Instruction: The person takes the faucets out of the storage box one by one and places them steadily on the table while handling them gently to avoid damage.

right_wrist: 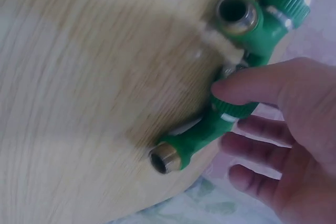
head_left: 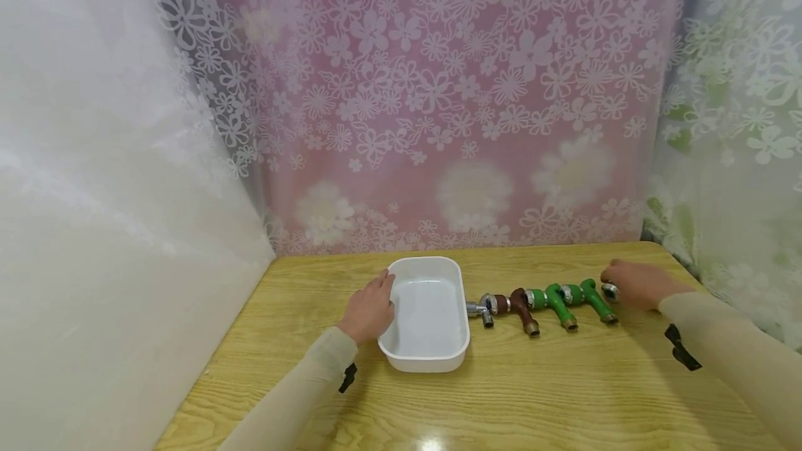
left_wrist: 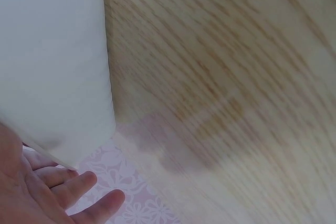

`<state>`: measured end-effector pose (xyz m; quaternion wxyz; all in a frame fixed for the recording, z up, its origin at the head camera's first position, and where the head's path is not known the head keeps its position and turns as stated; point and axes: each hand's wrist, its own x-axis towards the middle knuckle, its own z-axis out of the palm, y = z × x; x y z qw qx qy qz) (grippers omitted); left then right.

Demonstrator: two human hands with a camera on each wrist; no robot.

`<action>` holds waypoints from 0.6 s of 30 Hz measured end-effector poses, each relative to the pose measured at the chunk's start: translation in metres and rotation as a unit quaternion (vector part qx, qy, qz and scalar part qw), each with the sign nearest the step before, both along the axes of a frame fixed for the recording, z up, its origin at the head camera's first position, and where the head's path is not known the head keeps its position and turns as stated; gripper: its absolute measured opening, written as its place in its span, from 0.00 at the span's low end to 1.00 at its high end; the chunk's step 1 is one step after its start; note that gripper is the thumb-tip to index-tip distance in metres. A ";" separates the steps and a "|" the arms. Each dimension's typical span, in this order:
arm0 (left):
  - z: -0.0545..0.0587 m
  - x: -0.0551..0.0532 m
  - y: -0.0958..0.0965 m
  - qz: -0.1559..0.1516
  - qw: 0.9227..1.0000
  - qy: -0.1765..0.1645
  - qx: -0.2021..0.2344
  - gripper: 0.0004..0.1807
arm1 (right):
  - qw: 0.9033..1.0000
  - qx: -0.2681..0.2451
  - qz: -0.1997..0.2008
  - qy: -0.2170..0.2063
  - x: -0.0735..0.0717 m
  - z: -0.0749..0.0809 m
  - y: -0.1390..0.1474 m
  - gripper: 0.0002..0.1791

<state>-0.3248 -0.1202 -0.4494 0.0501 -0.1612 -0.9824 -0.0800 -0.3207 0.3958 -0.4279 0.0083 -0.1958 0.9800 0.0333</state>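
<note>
A white rectangular basin (head_left: pixel 428 365) stands on the wooden table. My left hand (head_left: pixel 370 308) rests on its left rim, fingers lying along the edge; the left wrist view shows these fingers (left_wrist: pixel 79 189) loosely extended beside the white wall (left_wrist: pixel 52 51). At the right end of a row of valves, my right hand (head_left: pixel 640 284) holds a green valve (right_wrist: pixel 197 135), thumb and fingers about its ribbed collar. Its brass threaded end points away from the palm. In the head view the hand hides most of it, leaving a chrome end (head_left: pixel 610 291) visible.
Left of the right hand lie two green valves (head_left: pixel 557 305), a dark brown valve (head_left: pixel 520 305) and a small chrome valve (head_left: pixel 481 311), which sits close to the basin's right wall. A pink floral curtain (head_left: pixel 438 124) hangs behind the table (head_left: pixel 532 395), with sheets at both sides.
</note>
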 end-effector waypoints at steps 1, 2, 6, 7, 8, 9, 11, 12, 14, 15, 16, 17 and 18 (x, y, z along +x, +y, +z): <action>0.000 0.000 0.000 0.000 1.000 0.001 0.000 0.29 | 1.000 0.004 0.000 0.008 0.000 -0.001 0.003 0.14; 0.000 0.000 0.000 0.000 1.000 0.001 0.000 0.29 | 1.000 0.009 0.001 0.017 0.000 -0.003 0.005 0.15; 0.000 0.001 0.000 0.000 1.000 0.002 -0.001 0.29 | 0.999 0.025 -0.004 0.030 -0.002 -0.011 0.015 0.18; -0.001 0.001 0.000 0.000 1.000 0.001 0.000 0.29 | 0.999 0.024 -0.006 0.027 -0.003 -0.013 0.017 0.18; -0.001 0.002 0.000 0.000 1.000 0.001 0.000 0.29 | 0.999 0.022 -0.008 0.022 -0.003 -0.015 0.019 0.19; -0.001 0.002 0.000 0.000 1.000 0.001 0.000 0.29 | 1.000 0.020 -0.010 0.014 -0.004 -0.016 0.020 0.19; -0.001 0.002 0.000 0.000 1.000 0.001 -0.001 0.29 | 1.000 0.014 -0.012 0.002 -0.004 -0.017 0.021 0.20; -0.002 0.002 0.000 -0.001 1.000 0.002 -0.001 0.29 | 1.000 0.011 -0.013 -0.003 -0.004 -0.017 0.021 0.20; -0.002 0.001 0.000 -0.004 1.000 0.010 -0.002 0.29 | 1.000 0.006 -0.014 -0.005 -0.004 -0.017 0.021 0.19; -0.002 0.001 -0.001 -0.005 1.000 0.013 -0.002 0.29 | 1.000 0.007 -0.014 -0.006 -0.004 -0.017 0.021 0.19; -0.003 0.001 -0.001 -0.006 1.000 0.016 -0.002 0.29 | 1.000 0.006 -0.015 -0.007 -0.005 -0.017 0.021 0.19; -0.003 0.001 -0.001 -0.007 1.000 0.019 -0.002 0.29 | 1.000 0.005 -0.015 -0.007 -0.005 -0.017 0.020 0.20; -0.003 0.001 -0.001 -0.008 1.000 0.021 -0.001 0.29 | 1.000 0.005 -0.016 -0.008 -0.005 -0.017 0.020 0.20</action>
